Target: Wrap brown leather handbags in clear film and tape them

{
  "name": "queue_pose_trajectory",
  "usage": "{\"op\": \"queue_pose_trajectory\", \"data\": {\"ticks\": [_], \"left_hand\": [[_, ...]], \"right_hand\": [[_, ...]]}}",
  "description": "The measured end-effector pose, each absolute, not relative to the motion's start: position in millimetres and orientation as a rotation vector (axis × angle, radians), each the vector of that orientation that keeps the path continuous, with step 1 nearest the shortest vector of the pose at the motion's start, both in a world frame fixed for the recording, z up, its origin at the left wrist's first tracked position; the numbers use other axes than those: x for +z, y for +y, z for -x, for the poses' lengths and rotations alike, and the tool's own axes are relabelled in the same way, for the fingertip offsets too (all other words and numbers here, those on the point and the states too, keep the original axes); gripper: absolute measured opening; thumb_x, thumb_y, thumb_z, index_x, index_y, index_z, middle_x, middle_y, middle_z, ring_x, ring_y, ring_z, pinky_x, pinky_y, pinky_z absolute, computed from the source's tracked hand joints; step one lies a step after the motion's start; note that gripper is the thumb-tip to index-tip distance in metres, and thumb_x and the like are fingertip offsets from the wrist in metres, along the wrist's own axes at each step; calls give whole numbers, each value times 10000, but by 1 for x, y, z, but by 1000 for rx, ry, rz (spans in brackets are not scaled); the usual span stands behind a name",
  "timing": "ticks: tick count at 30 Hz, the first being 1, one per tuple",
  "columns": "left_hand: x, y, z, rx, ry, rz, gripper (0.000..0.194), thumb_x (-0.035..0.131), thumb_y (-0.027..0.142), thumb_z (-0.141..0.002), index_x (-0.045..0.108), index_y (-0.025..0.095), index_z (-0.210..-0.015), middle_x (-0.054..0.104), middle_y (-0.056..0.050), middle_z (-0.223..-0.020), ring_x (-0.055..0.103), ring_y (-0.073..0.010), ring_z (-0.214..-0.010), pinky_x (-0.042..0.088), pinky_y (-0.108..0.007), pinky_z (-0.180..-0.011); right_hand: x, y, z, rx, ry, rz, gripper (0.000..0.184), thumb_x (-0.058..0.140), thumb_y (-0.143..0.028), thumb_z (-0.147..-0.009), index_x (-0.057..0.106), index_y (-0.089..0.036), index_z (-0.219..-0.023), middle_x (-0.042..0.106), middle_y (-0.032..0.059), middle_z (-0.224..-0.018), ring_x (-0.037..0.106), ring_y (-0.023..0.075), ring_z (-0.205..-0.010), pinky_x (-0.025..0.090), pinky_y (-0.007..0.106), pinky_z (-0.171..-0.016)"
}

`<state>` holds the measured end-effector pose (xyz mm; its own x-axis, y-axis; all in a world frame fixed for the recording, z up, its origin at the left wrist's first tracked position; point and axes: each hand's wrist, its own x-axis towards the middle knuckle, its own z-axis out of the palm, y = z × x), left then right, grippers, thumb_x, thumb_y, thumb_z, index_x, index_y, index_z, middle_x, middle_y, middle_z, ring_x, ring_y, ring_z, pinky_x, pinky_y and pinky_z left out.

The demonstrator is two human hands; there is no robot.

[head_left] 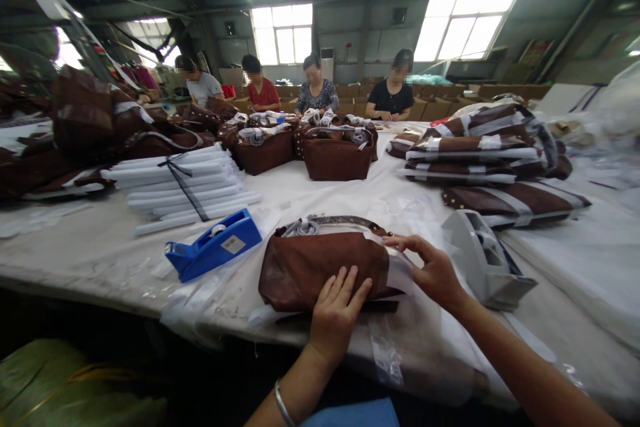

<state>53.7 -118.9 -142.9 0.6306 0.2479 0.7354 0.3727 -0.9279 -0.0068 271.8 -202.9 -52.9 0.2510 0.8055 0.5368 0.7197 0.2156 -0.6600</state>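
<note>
A brown leather handbag (300, 267) lies on the white-covered table in front of me, its strap and some wrapped hardware along the far edge. My left hand (337, 313) rests flat on the bag's near side, fingers stretched out. At the bag's right end, my right hand (430, 270) has its thumb and fingers closed on a thin white wrapping sheet (397, 263), its fingertips by the bag's upper corner. A blue tape dispenser (215, 247) stands to the left of the bag. A grey tape dispenser (483, 260) is just beyond my right hand.
Tied white paper rolls (180, 187) lie at the left, before piled brown bags (100, 113). More handbags (340, 153) stand farther back, and wrapped bags (470, 153) are stacked at the right. Several people work across the table. The table's front edge (240, 323) is close.
</note>
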Motion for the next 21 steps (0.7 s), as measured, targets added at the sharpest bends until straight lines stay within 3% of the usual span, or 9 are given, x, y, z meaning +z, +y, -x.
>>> {"op": "queue_pose_trajectory", "data": {"ticks": [4, 6, 10, 14, 21], "left_hand": [[-140, -116, -50, -1175, -511, 2706, 472, 436, 109, -983, 536, 297, -1405, 534, -40, -1460, 544, -221, -1315, 525, -378, -1019], [-138, -114, -47, -1165, -497, 2722, 491, 405, 91, -981, 536, 302, -1405, 535, -34, -1460, 541, -219, -1318, 527, -381, -1016], [-136, -112, -43, -1147, -468, 2732, 517, 378, 76, -974, 531, 308, -1409, 531, -26, -1463, 534, -217, -1325, 528, -379, -1015], [-138, -112, -44, -1207, -476, 2690, 509, 388, 83, -977, 534, 319, -1403, 551, -24, -1445, 546, -205, -1312, 530, -357, -1008], [-141, -111, -47, -1254, -461, 2643, 474, 353, 118, -1011, 547, 325, -1390, 571, -17, -1425, 561, -190, -1296, 533, -335, -997]], "right_hand": [[-44, -188, -291, 141, -1557, 1492, 488, 620, -233, -842, 522, -242, -1320, 698, 85, -1203, 600, 265, -1218, 441, 464, -1078], [-40, -171, -303, 192, -1752, 1512, 414, 560, -212, -853, 617, -235, -1263, 704, 83, -1195, 556, 262, -1268, 427, 447, -1086], [-35, -129, -318, 191, -1899, 1649, 241, 542, -200, -877, 767, -262, -935, 751, 51, -1027, 617, 240, -1160, 459, 382, -1027], [-30, -84, -325, 88, -1787, 1856, 164, 624, -282, -874, 775, -256, -932, 751, 43, -1038, 662, 244, -1038, 473, 344, -960], [-30, -32, -340, 100, -1646, 1880, 224, 634, -412, -894, 780, -242, -906, 773, 33, -874, 716, 234, -870, 518, 285, -776]]}}
